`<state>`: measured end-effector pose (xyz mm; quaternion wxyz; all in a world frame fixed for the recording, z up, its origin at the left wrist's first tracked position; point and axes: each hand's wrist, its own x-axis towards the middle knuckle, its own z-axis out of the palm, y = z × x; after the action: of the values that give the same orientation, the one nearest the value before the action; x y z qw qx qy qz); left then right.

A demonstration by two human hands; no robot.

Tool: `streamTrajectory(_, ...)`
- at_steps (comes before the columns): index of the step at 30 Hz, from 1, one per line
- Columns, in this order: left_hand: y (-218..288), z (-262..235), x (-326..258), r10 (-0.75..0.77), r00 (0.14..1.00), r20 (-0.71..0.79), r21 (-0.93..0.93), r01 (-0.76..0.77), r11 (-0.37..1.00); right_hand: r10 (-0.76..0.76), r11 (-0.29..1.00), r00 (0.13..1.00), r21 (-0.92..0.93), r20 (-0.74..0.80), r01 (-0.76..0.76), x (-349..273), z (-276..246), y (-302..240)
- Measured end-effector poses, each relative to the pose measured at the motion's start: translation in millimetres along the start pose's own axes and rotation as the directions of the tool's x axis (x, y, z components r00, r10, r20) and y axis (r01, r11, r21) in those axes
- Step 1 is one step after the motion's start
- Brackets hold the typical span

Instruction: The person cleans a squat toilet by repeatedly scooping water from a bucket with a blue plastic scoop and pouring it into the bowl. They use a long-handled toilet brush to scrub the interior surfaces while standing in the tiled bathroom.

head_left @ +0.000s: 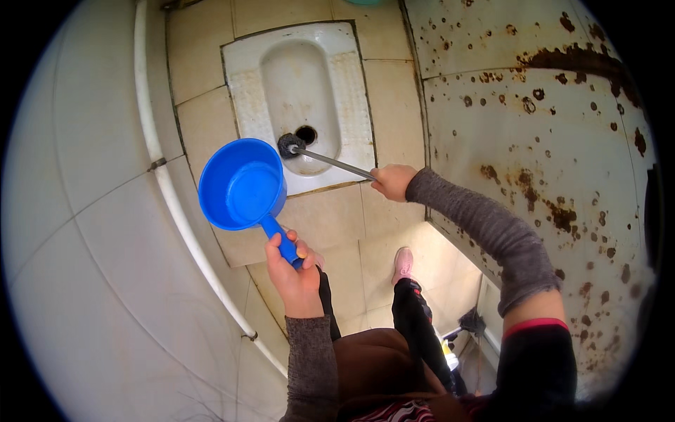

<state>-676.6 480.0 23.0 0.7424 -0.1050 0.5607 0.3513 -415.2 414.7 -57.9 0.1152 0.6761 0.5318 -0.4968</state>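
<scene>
A blue plastic dipper point(252, 188) is held by its handle in my left hand point(292, 271), its wide bowl facing up beside the near left corner of the squat toilet. My right hand point(394, 181) is closed around the grey stick of a toilet brush point(337, 163). The brush's dark round head point(290, 145) is down in the white squat toilet point(351, 91), just left of the dark drain hole point(306, 135). Brownish stains mark the basin near the hole. Whether the dipper holds water is hard to tell.
A white pipe point(176, 204) runs along the tiled wall point(105, 176) at left. On the right stands a pale panel point(478, 126) spotted with rust. Beige floor tiles point(330, 218) surround the toilet. My pink shoe point(403, 264) is on the floor, and a black object point(472, 322) lies lower right.
</scene>
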Motion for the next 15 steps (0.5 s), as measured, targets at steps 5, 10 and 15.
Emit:
streamTrajectory(5,3,-8,0,0.013,1.0,0.001,0.013,-0.013,1.0,0.001,1.0,0.998,-0.022,0.055,0.0,-38,24,5)
streamTrajectory(10,4,-12,1,0.038,0.999,-0.003,0.001,-0.038,0.999,-0.039,0.932,0.996,-0.357,0.083,0.066,-29,-24,17)
streamTrajectory(15,1,-4,-1,0.041,0.999,-0.023,0.002,-0.041,0.999,0.027,1.0,0.989,0.002,0.144,-0.027,-13,-4,-16)
